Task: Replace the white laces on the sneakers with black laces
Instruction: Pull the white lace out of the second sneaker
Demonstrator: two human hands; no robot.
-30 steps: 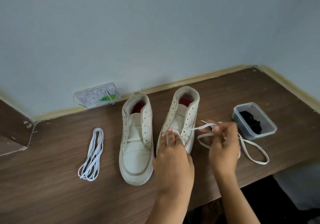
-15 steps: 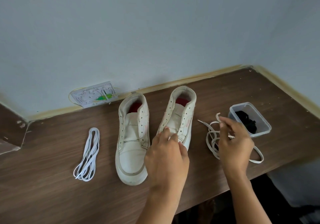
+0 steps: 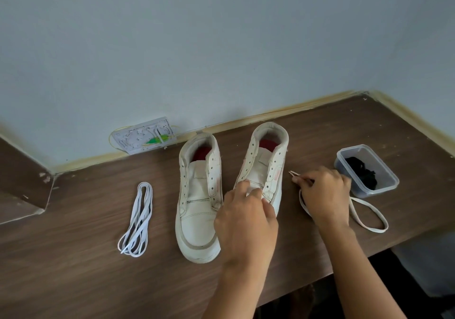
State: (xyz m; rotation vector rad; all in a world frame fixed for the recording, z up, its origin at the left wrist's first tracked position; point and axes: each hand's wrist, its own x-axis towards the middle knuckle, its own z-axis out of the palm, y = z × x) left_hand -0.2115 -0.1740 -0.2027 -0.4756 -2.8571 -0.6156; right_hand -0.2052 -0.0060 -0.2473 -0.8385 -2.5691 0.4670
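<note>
Two white high-top sneakers stand side by side on the brown table, both with bare eyelets: the left sneaker point(image 3: 199, 195) and the right sneaker point(image 3: 264, 163). My left hand point(image 3: 246, 222) rests on the front of the right sneaker, fingers on its tongue. My right hand point(image 3: 325, 193) is low on the table to the right of that shoe and grips a loose white lace point(image 3: 366, 216), whose tips stick out left of my fingers and whose loop trails right. Black laces point(image 3: 363, 172) lie in a clear plastic box point(image 3: 369, 190).
A second white lace point(image 3: 138, 220) lies bundled on the table left of the shoes. A white wall socket plate point(image 3: 144, 136) sits at the table's back edge. The table point(image 3: 73, 269) meets walls at the back and right; its front edge runs under my forearms.
My right hand pulled the white lace free of the right sneaker, carried it right and lowered it onto the table. My left hand stayed on the shoe's front.
</note>
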